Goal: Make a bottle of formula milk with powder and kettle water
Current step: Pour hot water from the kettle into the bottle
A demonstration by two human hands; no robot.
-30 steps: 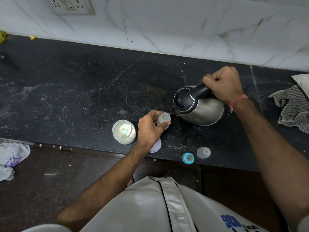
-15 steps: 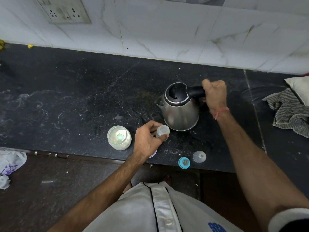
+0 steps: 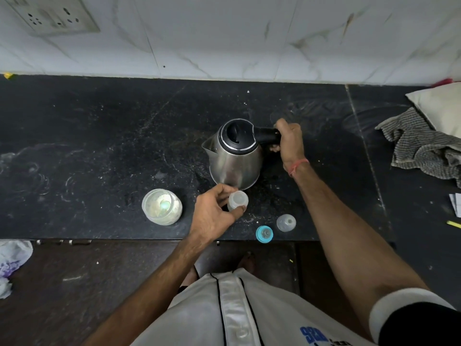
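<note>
Left hand [image 3: 212,216] curled low, right hand [image 3: 289,141] fisted farther out

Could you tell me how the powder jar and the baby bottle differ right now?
The powder jar is wide and squat; the baby bottle is narrow. The jar stands free on the counter, while the bottle sits in the grip of the left hand. White powder shows in the jar; the bottle's contents cannot be made out. Both are open-topped and translucent.

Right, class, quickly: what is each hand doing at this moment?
Left hand: closed around the small baby bottle on the counter.
Right hand: closed on the kettle handle.
</note>
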